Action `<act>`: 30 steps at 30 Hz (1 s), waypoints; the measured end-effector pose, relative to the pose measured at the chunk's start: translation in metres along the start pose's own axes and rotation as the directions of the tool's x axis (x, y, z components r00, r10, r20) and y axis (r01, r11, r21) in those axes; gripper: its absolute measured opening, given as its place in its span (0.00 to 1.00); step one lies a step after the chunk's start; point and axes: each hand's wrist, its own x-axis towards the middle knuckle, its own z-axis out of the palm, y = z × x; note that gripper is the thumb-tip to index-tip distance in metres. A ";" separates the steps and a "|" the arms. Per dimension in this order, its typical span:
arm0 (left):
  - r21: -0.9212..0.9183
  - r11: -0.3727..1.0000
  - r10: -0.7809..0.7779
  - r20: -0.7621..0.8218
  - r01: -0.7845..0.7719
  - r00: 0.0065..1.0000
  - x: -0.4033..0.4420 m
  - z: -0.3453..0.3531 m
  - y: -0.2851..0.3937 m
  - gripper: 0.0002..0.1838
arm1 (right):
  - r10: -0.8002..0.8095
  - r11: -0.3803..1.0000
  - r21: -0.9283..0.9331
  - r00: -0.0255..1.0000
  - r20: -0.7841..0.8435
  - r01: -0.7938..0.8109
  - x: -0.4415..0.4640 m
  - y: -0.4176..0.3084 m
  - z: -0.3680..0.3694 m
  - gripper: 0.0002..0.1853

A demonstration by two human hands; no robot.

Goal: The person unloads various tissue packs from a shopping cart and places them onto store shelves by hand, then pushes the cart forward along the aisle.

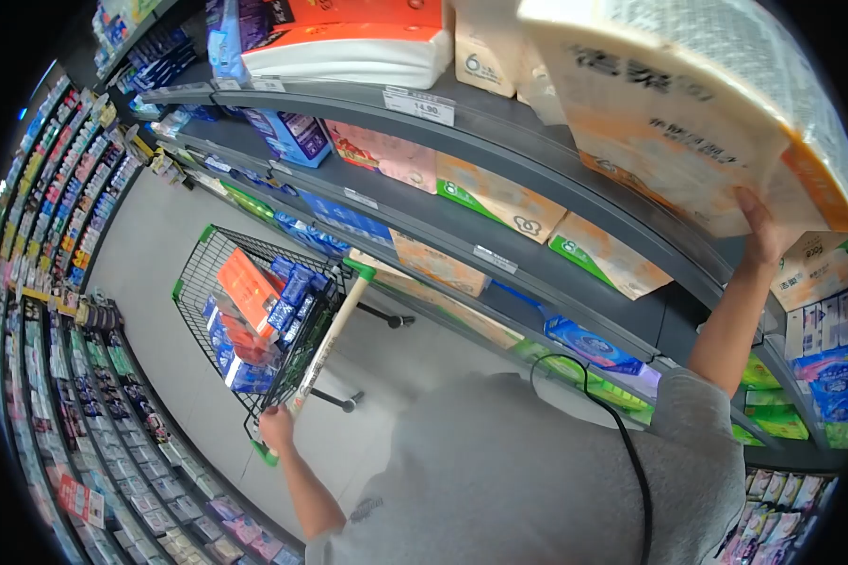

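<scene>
My left hand (275,428) is closed around the near end of the pale push handle (325,339) of a shopping cart (195,281) with a black wire basket. Inside the basket lie an orange pack (248,290) and several blue packs (297,287). At the upper right, my right hand (766,234) grips the lower edge of a large cream and orange tissue pack (664,118), thumb on its printed front. The fingers behind it are hidden. This pack is tilted and stands out in front of the top shelf.
Grey shelves (499,127) with price tags run along the right, holding an orange-and-white pack (349,42), a cream pack (485,47) and green-cornered packs (499,198). Another stocked shelf (94,405) curves along the left. Grey floor (160,245) lies between them. A black cable (634,461) hangs over my shirt.
</scene>
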 end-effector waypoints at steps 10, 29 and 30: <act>0.022 0.999 -0.025 0.039 0.024 0.999 -0.015 0.006 0.032 0.19 | 0.189 0.980 0.077 0.980 -0.070 -0.183 -0.033 0.050 -0.048 0.41; -0.058 0.997 0.056 0.017 -0.055 0.998 -0.037 0.011 0.045 0.18 | 0.498 0.836 0.376 0.841 -0.212 -0.400 -0.013 0.019 0.021 0.30; -0.060 0.997 0.046 0.021 -0.045 0.999 -0.037 0.011 0.044 0.18 | 0.497 0.841 0.365 0.836 -0.233 -0.399 -0.014 0.015 0.024 0.30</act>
